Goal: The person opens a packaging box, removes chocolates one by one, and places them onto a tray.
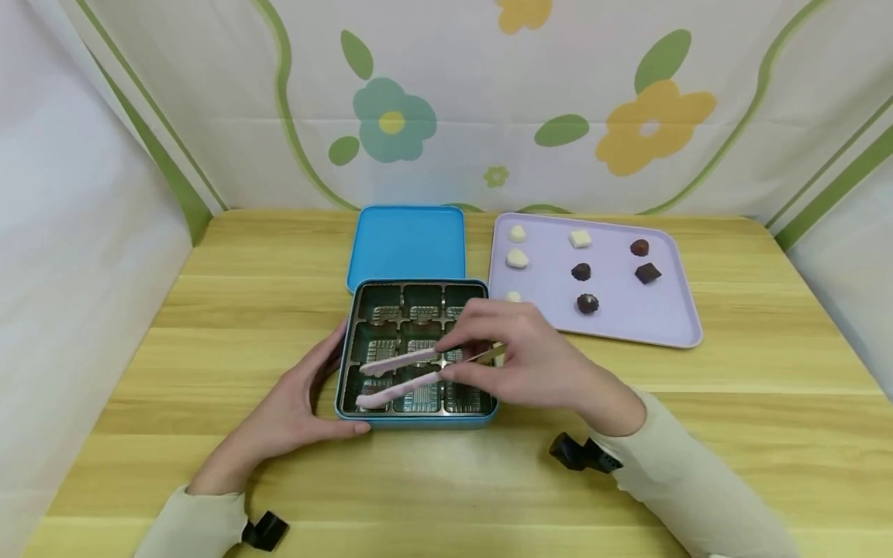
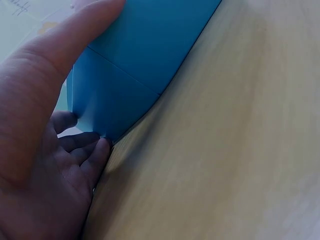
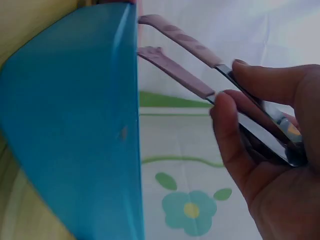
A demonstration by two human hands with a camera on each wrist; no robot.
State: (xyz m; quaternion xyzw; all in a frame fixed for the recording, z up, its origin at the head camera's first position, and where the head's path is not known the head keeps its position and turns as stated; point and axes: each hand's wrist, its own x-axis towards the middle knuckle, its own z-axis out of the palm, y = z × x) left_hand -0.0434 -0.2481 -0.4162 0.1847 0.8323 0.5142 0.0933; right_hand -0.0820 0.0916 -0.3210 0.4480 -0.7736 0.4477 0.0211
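Around the front left corner of a blue tin box [image 1: 432, 423], my left hand [image 1: 286, 411] holds on, thumb along the front wall and fingers at the left side. A dark plastic insert [image 1: 400, 329] divides the tin into several compartments. My right hand [image 1: 523, 353] grips small metal tongs [image 3: 265, 125] between thumb and fingers. Their pale pink tips [image 1: 401, 394] are spread apart over the front left compartment, with nothing seen between them. In the right wrist view, the pink tips [image 3: 175, 75] reach to the tin's rim. The right hand hides part of the tin's right side.
A blue lid [image 1: 408, 244] lies flat behind the tin. To the right rests a lilac tray [image 1: 628, 318] with several chocolates, among them a white one [image 1: 580, 239], a dark shell-like one [image 1: 587, 303] and a dark square one [image 1: 648, 273]. A flowered cloth [image 1: 488, 93] hangs behind the table.
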